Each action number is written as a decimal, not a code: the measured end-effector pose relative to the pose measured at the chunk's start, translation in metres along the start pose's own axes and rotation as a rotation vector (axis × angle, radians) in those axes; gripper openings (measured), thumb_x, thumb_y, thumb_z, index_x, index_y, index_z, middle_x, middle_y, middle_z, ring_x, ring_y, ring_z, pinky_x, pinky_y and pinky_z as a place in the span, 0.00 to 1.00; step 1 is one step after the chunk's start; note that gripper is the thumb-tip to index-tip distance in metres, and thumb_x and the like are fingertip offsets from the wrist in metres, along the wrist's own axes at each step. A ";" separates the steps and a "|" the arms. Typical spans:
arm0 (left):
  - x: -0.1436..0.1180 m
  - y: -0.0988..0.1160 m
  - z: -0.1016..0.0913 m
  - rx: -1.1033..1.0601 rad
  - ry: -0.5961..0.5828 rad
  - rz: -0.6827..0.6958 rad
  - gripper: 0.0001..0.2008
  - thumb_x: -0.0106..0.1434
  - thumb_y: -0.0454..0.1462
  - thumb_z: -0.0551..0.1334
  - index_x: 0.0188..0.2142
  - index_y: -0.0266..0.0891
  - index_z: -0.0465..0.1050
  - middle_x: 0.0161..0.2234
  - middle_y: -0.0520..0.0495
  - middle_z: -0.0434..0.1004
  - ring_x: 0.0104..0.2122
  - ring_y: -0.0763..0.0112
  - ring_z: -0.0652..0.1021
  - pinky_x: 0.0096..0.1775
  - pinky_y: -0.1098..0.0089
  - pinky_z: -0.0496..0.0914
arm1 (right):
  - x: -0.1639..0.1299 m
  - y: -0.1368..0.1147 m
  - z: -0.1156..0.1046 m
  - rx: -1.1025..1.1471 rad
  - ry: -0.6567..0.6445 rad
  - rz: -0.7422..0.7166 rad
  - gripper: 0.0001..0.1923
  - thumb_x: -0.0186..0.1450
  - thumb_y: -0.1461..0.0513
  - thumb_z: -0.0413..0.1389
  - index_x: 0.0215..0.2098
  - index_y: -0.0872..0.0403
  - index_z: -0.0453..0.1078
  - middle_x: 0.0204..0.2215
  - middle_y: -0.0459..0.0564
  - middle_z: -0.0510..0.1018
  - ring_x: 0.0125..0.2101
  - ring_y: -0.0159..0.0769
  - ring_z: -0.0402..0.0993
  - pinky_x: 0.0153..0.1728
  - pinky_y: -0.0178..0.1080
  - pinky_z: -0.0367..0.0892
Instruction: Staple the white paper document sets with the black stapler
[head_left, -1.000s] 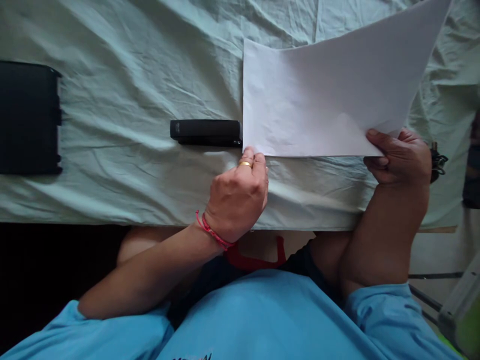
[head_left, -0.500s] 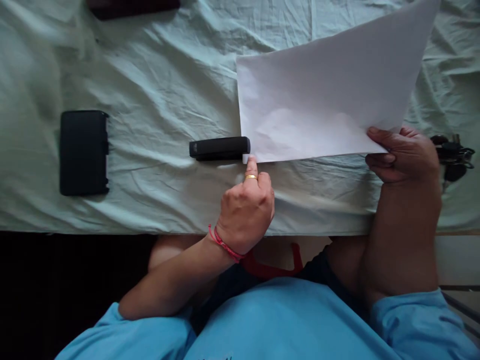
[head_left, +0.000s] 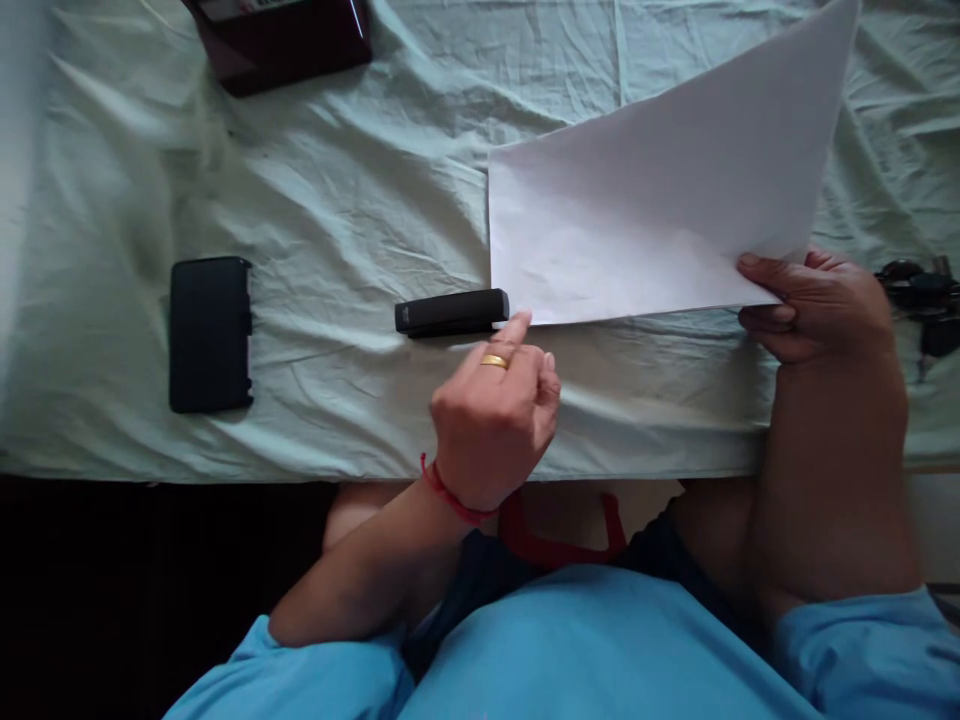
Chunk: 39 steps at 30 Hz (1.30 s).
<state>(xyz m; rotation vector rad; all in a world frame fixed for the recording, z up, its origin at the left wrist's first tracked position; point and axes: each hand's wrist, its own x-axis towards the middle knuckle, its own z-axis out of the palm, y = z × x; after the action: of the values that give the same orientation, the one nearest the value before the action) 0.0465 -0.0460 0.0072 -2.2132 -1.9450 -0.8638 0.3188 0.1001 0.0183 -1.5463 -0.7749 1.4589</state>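
A white sheet of paper (head_left: 652, 200) is lifted over a table covered with pale green cloth (head_left: 337, 200). My right hand (head_left: 814, 305) pinches the paper's near right corner, thumb on top. My left hand (head_left: 495, 415), with a gold ring and a red thread at the wrist, hovers loosely curled just below the paper's near left corner, one fingertip close to that corner. A black stapler (head_left: 451, 312) lies on the cloth right beside that corner, to the left.
A flat black case (head_left: 209, 333) lies on the cloth at the left. A dark red box (head_left: 285, 40) sits at the far edge. Dark keys (head_left: 919, 295) lie behind my right hand. The table's near edge runs just above my lap.
The view has shifted, showing more of the table's left and far side. My left hand has eased back from the paper's corner and its fingers have loosened. My right hand keeps its hold.
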 end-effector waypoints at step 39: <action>0.019 -0.060 0.009 0.027 -0.042 -0.211 0.16 0.66 0.28 0.63 0.49 0.46 0.79 0.55 0.42 0.84 0.61 0.45 0.79 0.64 0.40 0.72 | -0.004 -0.001 -0.008 -0.147 0.019 -0.087 0.14 0.48 0.67 0.71 0.29 0.56 0.72 0.26 0.45 0.69 0.17 0.19 0.53 0.09 0.26 0.43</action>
<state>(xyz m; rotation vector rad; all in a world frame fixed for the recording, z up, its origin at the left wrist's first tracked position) -0.0052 -0.0134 -0.0100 -2.0539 -2.2270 -0.8146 0.3265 0.0959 0.0209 -1.6131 -0.9446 1.3471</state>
